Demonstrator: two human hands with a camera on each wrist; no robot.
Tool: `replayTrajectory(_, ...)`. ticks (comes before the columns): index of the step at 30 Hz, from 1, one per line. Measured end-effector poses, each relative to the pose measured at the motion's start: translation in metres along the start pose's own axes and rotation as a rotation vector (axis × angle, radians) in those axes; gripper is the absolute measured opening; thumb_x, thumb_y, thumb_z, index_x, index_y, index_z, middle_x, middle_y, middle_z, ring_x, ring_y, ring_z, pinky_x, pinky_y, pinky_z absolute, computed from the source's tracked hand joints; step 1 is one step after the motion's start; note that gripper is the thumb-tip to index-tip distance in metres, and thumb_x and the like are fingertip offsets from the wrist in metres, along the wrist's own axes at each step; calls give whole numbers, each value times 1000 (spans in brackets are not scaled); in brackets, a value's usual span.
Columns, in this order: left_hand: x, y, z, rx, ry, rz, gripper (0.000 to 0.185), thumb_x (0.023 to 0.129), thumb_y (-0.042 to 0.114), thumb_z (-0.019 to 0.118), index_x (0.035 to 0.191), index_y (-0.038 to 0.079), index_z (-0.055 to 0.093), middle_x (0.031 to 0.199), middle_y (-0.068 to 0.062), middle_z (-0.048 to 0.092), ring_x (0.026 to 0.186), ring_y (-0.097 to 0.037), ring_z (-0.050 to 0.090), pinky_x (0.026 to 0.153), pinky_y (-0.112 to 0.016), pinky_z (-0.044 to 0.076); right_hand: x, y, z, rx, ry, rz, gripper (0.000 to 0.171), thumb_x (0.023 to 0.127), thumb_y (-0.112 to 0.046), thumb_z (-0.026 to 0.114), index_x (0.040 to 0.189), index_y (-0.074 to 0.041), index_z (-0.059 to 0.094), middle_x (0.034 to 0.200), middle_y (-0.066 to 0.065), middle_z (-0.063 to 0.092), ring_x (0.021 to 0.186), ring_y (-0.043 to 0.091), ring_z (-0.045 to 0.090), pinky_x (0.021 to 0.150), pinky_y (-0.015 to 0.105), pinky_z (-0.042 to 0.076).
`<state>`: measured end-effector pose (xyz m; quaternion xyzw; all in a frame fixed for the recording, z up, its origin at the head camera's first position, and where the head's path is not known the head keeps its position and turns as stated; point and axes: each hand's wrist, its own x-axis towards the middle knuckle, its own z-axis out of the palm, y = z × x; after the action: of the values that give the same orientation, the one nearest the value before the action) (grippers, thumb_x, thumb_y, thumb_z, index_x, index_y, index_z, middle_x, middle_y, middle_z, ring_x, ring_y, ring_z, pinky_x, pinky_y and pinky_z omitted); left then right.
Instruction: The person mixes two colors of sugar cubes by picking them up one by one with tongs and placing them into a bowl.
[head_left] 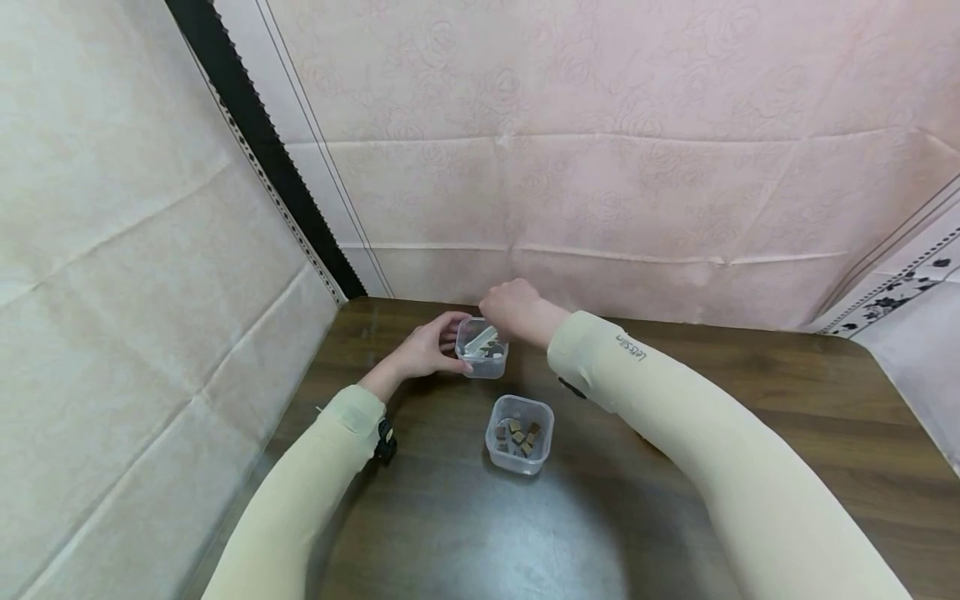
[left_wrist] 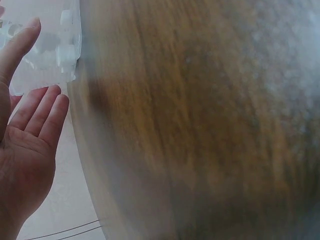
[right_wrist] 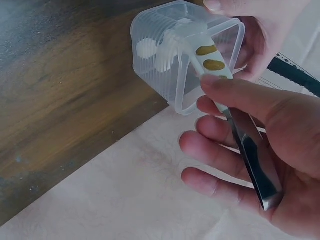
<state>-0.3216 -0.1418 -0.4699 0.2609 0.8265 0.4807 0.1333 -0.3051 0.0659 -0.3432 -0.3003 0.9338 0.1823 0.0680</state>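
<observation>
My left hand [head_left: 423, 348] holds a clear plastic box [head_left: 486, 368] from its left side, thumb on the near wall and fingers round the far side. Several white round pieces lie inside, seen through the wall in the right wrist view. With my right hand [head_left: 519, 312] I pinch a pair of tweezers [right_wrist: 259, 172] between thumb and index finger. Their pale front part has oval slots and reaches into the mouth of the box; the dark rear part lies along the palm. The other right fingers are spread loosely. What the tips touch is hidden.
A second clear plastic box [head_left: 551, 417] with several small brown pieces stands on the wooden table [head_left: 420, 517], nearer to me. Pale patterned cloth [head_left: 600, 200] hangs behind the table's back edge, and another cloth [head_left: 187, 333] hangs on the left.
</observation>
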Motion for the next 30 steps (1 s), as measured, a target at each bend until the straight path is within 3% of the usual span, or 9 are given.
replayTrajectory(12,0,1,0,6,-7,-2,90,82,5,94,157,8,44,150,-16,57,139,-31,58,115,-40,52,5,-5,0,4,-21,-16,25,91,-24,83,113,-14,77,112,5,76,99,26,72,87,45,63)
replayTrajectory(21,0,-5,-2,-13,-20,14,88,84,4,92,156,8,44,151,-23,56,140,-36,57,117,-47,50,6,-14,0,-43,-37,-41,30,92,-25,82,119,-14,76,115,7,76,101,26,72,86,43,64)
replayTrajectory(30,2,-2,-5,10,-34,-3,88,84,8,93,157,11,43,151,-17,56,139,-31,57,116,-43,50,8,-14,0,-51,-32,-34,31,94,-25,81,123,-12,76,116,8,76,100,26,72,85,42,64)
